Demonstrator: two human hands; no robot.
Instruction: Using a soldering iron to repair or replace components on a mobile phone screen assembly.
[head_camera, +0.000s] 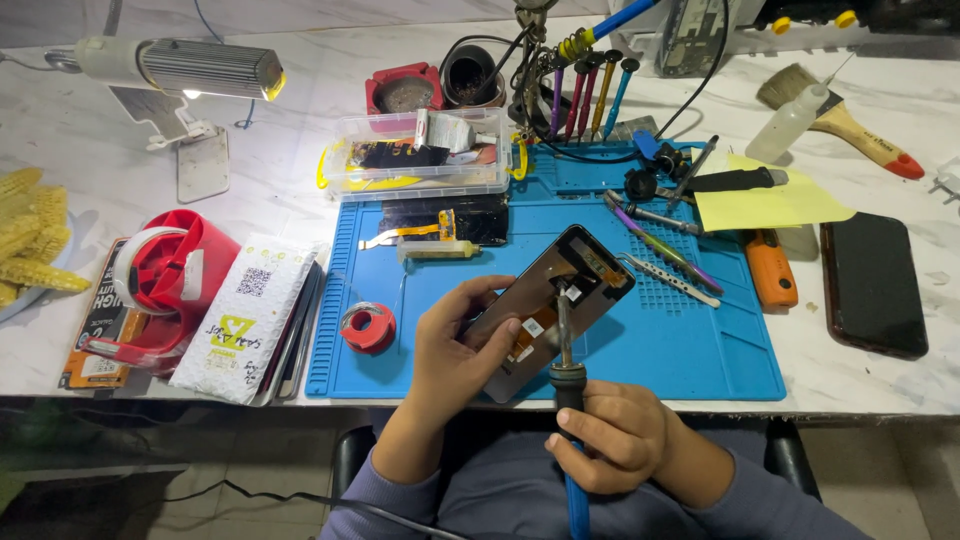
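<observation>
My left hand (455, 345) grips an opened phone screen assembly (555, 295), tilted with its inner side up, above the blue work mat (700, 340). My right hand (615, 435) is closed around a soldering iron (568, 375) with a black grip and blue handle. Its metal tip touches the small flex connector area near the middle of the assembly.
A red solder spool (367, 328) lies on the mat to the left. A clear plastic box (420, 160), a rack of screwdrivers (590, 85), tweezers (665, 245), a yellow paper (765, 200) and an orange tool (772, 270) lie behind. A dark phone (872, 285) rests at right, a desk lamp (180, 70) at left.
</observation>
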